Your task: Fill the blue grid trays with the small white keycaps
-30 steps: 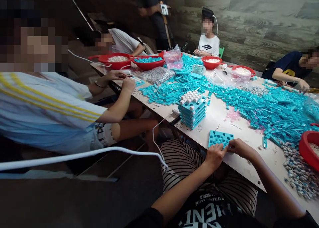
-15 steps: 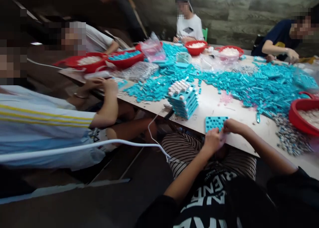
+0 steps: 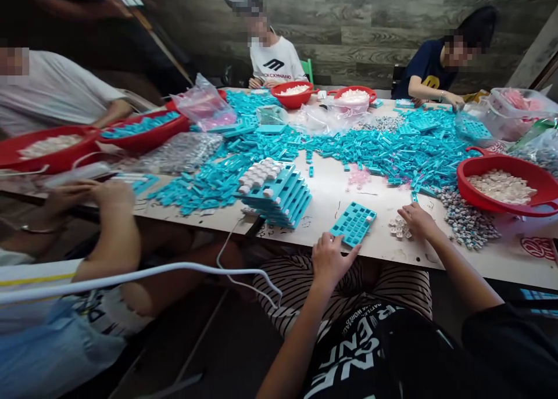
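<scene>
A flat turquoise grid tray (image 3: 358, 218) with square openings lies near the table's front edge. My left hand (image 3: 332, 259) holds its near-left corner, fingers at one side and thumb apart along the near edge. To the right is a small heap of clear-white, cube-like pieces (image 3: 397, 230). My right hand (image 3: 419, 220) lies over the heap's right side with fingers stretched and partly spread; no piece shows in its grasp. Left of the tray stands a leaning stack of turquoise trays (image 3: 283, 204), topped by rows of white pieces (image 3: 260, 175).
Loose turquoise parts (image 3: 392, 149) cover the table's middle. A red basket (image 3: 468, 169) of whitish pieces and a heap of small grey pieces (image 3: 468, 222) stand right. A white cable (image 3: 183, 266) crosses left, beside a co-worker's arm (image 3: 115, 225). Other people sit around the table.
My hands, close together at the tray before, are now apart; the right has moved to the clear-white pieces. The tray now sits turned at an angle. The view has swung right.
</scene>
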Demonstrator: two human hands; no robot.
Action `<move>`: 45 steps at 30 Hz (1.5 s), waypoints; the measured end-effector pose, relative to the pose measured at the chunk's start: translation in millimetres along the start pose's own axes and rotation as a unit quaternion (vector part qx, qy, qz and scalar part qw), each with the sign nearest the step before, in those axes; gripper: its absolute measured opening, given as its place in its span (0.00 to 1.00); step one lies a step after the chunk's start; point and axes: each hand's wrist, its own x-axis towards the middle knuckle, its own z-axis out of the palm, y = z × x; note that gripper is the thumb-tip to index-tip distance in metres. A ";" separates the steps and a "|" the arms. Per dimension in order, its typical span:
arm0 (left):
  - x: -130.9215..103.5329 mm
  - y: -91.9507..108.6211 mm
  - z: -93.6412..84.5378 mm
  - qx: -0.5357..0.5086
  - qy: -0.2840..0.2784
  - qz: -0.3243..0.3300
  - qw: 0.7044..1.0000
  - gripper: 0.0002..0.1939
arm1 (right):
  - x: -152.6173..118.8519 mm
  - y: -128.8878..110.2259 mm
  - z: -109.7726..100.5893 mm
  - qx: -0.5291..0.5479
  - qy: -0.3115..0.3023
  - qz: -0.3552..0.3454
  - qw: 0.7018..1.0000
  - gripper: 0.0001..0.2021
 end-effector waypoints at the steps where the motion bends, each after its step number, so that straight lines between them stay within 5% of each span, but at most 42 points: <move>1: -3.7 8.8 -2.3 -0.011 -0.008 0.002 1.000 0.27 | 2.2 -6.6 0.5 0.001 -0.009 -0.011 1.000 0.20; 4: -12.1 23.9 -6.1 -0.027 -0.036 0.015 0.999 0.27 | 0.4 -24.0 2.9 -0.003 -0.017 -0.042 0.999 0.20; 10: -19.8 22.7 -3.2 -0.039 -0.046 0.034 0.998 0.23 | -21.0 -47.4 12.5 -0.087 0.042 -0.048 0.994 0.26; 20: -21.9 31.7 -1.7 -0.061 -0.046 -0.025 0.997 0.10 | -11.9 -45.5 17.3 -0.117 0.049 -0.119 0.985 0.15; 31: -17.6 2.0 -14.3 -0.080 -0.042 -0.027 0.996 0.09 | -3.2 -41.4 14.8 -0.075 0.037 -0.132 0.988 0.11; 38: -14.6 -12.5 -15.4 -0.076 0.021 -0.059 0.995 0.12 | -6.5 -36.1 8.9 -0.074 0.047 -0.150 0.985 0.13; 42: -20.7 -8.3 -16.1 -0.148 0.056 -0.012 0.987 0.14 | -14.7 -43.5 7.8 -0.071 0.052 -0.119 0.989 0.12; 45: -33.3 -3.2 -9.5 -0.199 0.054 0.086 0.975 0.18 | -17.6 -39.3 3.5 -0.031 0.101 -0.082 0.991 0.14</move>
